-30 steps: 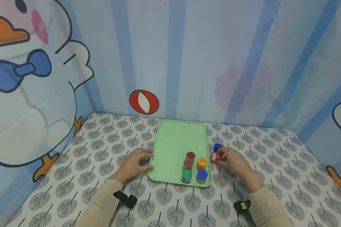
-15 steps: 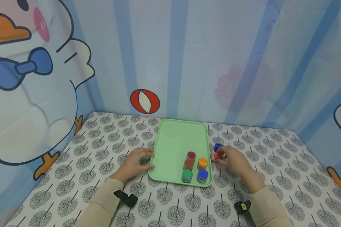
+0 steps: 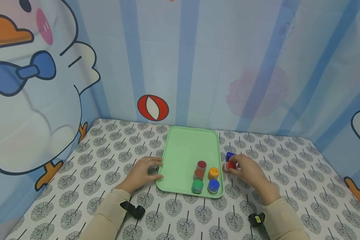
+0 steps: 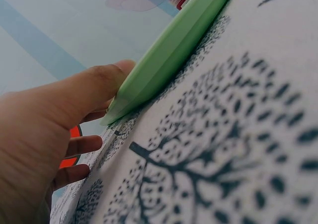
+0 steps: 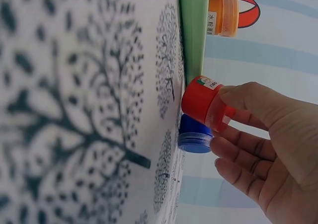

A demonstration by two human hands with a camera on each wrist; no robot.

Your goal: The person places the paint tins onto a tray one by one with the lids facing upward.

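Note:
A small red paint jar (image 3: 229, 166) is pinched between thumb and fingers of my right hand (image 3: 249, 171), just outside the tray's right edge. In the right wrist view the red jar (image 5: 201, 100) stands tilted, its label near my thumb. Close behind it a blue jar (image 3: 230, 156) lies on its side on the cloth, partly hidden by my fingers. My left hand (image 3: 142, 173) rests at the left rim of the green tray (image 3: 183, 143). In the left wrist view its thumb touches the tray rim (image 4: 164, 60), while other fingers stretch out beside it.
Inside the tray's near right part stand several jars: dark red (image 3: 201, 165), brownish red (image 3: 198, 174), orange (image 3: 213, 173), green (image 3: 197, 186) and blue (image 3: 213, 186). A tree-patterned cloth (image 3: 102, 160) covers the table. A cartoon-printed curtain (image 3: 204, 66) hangs behind.
In my right hand the red jar has tipped from lying on its side toward upright and shifted slightly right. My left hand and the jars in the tray stay in place.

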